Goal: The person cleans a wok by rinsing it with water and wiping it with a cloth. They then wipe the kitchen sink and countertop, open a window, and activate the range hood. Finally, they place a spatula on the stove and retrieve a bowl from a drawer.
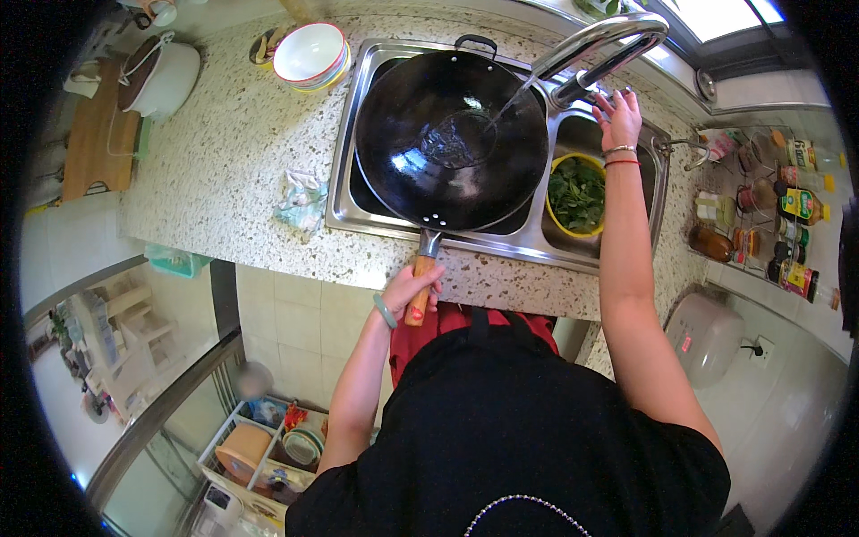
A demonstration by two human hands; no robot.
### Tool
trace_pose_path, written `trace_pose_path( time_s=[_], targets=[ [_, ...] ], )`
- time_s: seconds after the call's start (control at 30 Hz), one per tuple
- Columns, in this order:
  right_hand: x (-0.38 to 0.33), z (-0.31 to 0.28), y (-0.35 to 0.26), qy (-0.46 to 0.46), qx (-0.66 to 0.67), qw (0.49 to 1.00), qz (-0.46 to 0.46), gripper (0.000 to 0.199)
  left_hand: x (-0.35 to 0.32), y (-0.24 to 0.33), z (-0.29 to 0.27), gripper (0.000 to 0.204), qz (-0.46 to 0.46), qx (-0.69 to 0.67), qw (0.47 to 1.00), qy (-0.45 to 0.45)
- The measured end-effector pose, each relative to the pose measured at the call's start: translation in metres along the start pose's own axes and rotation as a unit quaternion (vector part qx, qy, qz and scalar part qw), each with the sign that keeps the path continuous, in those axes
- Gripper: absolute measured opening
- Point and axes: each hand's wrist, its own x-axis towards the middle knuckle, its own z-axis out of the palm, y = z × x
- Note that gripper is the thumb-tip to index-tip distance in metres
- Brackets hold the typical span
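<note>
The wok, resting over the sink at twelve o'clock, was best kept level by the left hand gripping its handle, while the right hand, fingers loosely spread, touched the tap.

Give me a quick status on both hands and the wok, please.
Left hand shut on the wok's wooden handle. Right hand up at the faucet, grip unclear. Wok over the left sink basin, water running in. Yellow bowl of greens in the right basin.

One head-worn fisheye camera looks steeply down, close over the sink and countertop.
</note>
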Motion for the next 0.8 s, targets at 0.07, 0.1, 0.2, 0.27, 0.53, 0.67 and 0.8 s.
trace_pose_path(
  time_s=[0.07, 0.1, 0.2, 0.27, 0.53, 0.67, 0.8],
  targets=[
    [0.001, -0.001, 0.002, -0.003, 0.009, 1.000, -0.002, 0.029, -0.001, 0.000, -0.001, 0.035, -0.005, 0.001, 1.000, -0.001],
    [0.003, -0.002, 0.002, -0.008, 0.013, 1.000, 0.007, 0.030, 0.000, -0.001, -0.002, 0.035, -0.008, 0.002, 1.000, -0.002],
    [0.005, -0.002, 0.001, -0.009, 0.021, 1.000, 0.017, 0.038, 0.000, -0.002, -0.002, 0.033, -0.013, -0.001, 1.000, -0.009],
    [0.003, -0.003, 0.003, -0.008, 0.020, 1.000, 0.003, 0.045, 0.001, -0.004, -0.003, 0.033, -0.019, -0.011, 1.000, -0.013],
    [0.001, 0.001, 0.003, -0.018, 0.003, 1.000, -0.006, 0.056, 0.000, -0.004, -0.002, 0.033, -0.026, -0.034, 0.999, -0.023],
    [-0.005, 0.001, 0.002, -0.036, -0.015, 0.999, -0.018, 0.058, -0.002, -0.004, -0.002, 0.027, -0.027, -0.069, 0.996, -0.048],
    [-0.025, 0.009, 0.003, 0.010, -0.022, 0.999, -0.040, 0.052, -0.003, -0.003, 0.001, 0.022, -0.023, -0.093, 0.993, -0.063]
  ],
)
